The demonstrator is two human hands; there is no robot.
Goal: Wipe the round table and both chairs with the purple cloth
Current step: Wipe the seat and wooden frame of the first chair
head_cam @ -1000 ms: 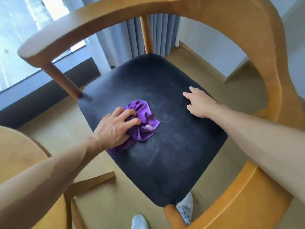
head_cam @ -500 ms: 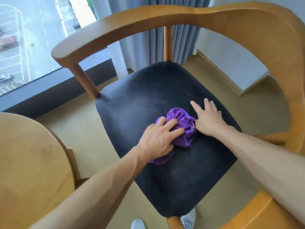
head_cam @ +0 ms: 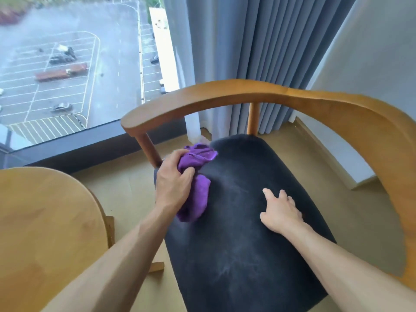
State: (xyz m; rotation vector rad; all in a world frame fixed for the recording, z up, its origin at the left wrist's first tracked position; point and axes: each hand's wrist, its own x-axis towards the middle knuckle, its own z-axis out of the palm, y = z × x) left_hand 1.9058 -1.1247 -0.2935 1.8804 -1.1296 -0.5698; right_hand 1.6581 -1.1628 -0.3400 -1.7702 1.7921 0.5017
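At the centre-left of the frame, the left hand (head_cam: 174, 184) grips the bunched purple cloth (head_cam: 196, 184), fingers curled round its upper part and pressing it onto the left edge of the chair's dark seat cushion (head_cam: 243, 233), near the seat's far-left corner. The cloth lies lengthwise, from the upper centre down towards the lower left of the cushion, its lower end trailing below the wrist. Right of centre, the right hand (head_cam: 280, 212) rests flat on the cushion with fingers spread and relaxed, holding nothing, well apart from the cloth. The unwiped-looking stretch of seat lies to the right of and below the cloth, so the left hand is plainly the nearer one for the next stroke. The chair's curved wooden armrest (head_cam: 225, 97) arches above. The round table (head_cam: 45, 221) fills the lower left.
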